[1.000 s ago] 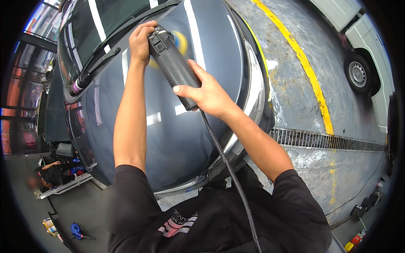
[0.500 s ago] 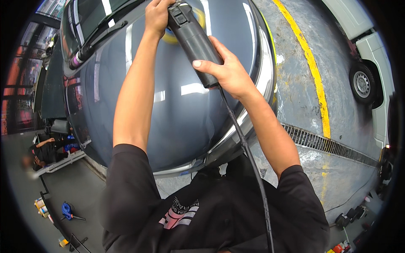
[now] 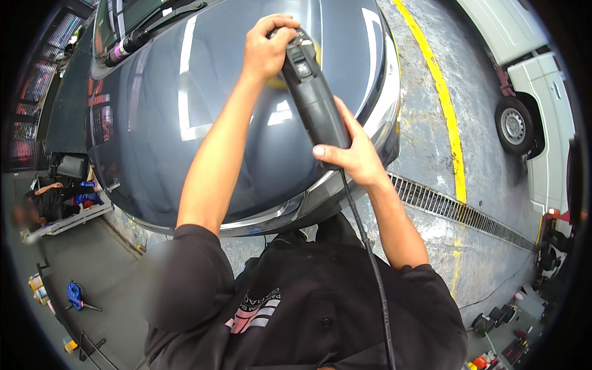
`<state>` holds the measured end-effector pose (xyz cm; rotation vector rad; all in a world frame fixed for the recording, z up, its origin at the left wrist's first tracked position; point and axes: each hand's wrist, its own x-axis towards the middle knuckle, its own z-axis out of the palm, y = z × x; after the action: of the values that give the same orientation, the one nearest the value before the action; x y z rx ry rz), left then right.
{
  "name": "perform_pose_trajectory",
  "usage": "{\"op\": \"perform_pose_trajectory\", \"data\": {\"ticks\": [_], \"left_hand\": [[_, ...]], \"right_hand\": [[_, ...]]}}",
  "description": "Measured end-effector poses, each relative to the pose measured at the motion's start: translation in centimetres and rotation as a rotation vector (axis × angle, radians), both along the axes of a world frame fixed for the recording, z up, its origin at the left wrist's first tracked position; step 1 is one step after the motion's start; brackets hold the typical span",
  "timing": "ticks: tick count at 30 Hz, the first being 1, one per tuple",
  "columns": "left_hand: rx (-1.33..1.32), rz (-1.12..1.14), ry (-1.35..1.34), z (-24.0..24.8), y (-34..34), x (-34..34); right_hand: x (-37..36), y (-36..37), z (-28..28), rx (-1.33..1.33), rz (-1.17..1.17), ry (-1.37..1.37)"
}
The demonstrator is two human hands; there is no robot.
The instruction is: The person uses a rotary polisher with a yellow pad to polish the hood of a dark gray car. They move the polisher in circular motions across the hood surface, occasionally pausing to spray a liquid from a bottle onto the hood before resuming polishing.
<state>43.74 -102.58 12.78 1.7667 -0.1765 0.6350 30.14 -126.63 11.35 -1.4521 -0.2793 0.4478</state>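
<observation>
Item: polisher (image 3: 314, 102), black, long-bodied, corded. It lies on the grey car hood (image 3: 185, 123), straight ahead of me, at the far right part of the panel.

Long axis: runs from near right to far left. The head end is far, with a yellow pad (image 3: 280, 77) under it pressed flat to the hood. The tail end is near, and the cord (image 3: 370, 259) drops from it down past my chest.

My left hand (image 3: 266, 50): closed over the head of the polisher, knuckles up, pressing down on it. This is the far hand, arm stretched nearly straight.

My right hand (image 3: 351, 157): wrapped around the rear grip, thumb on the left side of the body. This is the near hand, elbow bent.

Surroundings: windscreen wiper (image 3: 148, 28) at the far left edge of the hood; yellow floor line (image 3: 447, 117) and drain grate (image 3: 456, 209) to the right; white van (image 3: 530, 98) far right.
</observation>
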Motion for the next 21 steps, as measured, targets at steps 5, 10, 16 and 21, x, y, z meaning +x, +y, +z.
{"op": "perform_pose_trajectory", "data": {"ticks": [5,10,16,21], "left_hand": [[-0.043,-0.023,0.025,-0.8,-0.5,-5.5],[-0.055,-0.072,0.084,-1.1,-0.8,-9.3],[-0.044,-0.032,0.066,-0.3,-0.4,-5.9],[-0.130,-0.041,0.073,0.2,0.6,-0.4]], "right_hand": [[-5.0,-0.3,-0.6,-0.005,0.030,0.043],[-8.3,-0.6,-1.3,0.002,0.023,0.040],[-5.3,-0.6,-1.0,-0.024,-0.012,0.005],[-0.2,0.8,-0.8,0.028,-0.030,-0.035]]}}
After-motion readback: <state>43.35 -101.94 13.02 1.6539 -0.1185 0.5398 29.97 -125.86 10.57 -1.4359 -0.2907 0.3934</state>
